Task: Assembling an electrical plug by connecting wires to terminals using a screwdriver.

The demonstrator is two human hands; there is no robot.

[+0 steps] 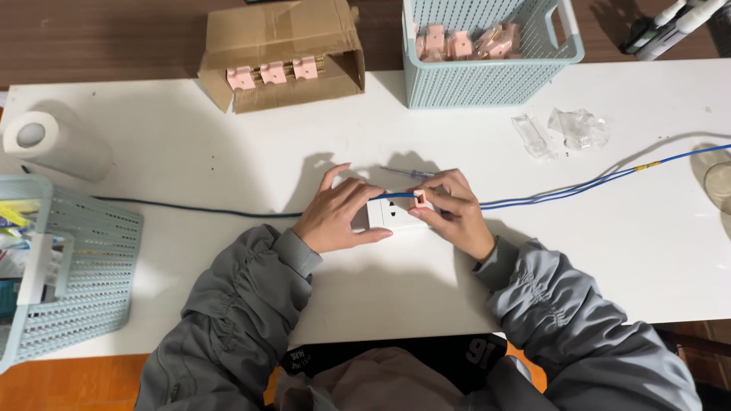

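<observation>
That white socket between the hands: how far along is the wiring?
A blue wire already reaches the white socket. In hand: the left hand steadies the socket while the right hand presses a small pink part at the wire's end. Whether it is fastened cannot be seen. A screwdriver lies unused behind, and more pink parts wait in the cardboard box and basket.

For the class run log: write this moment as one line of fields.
left hand: holds white socket | right hand: pinches pink part with blue wire | on white table
</observation>
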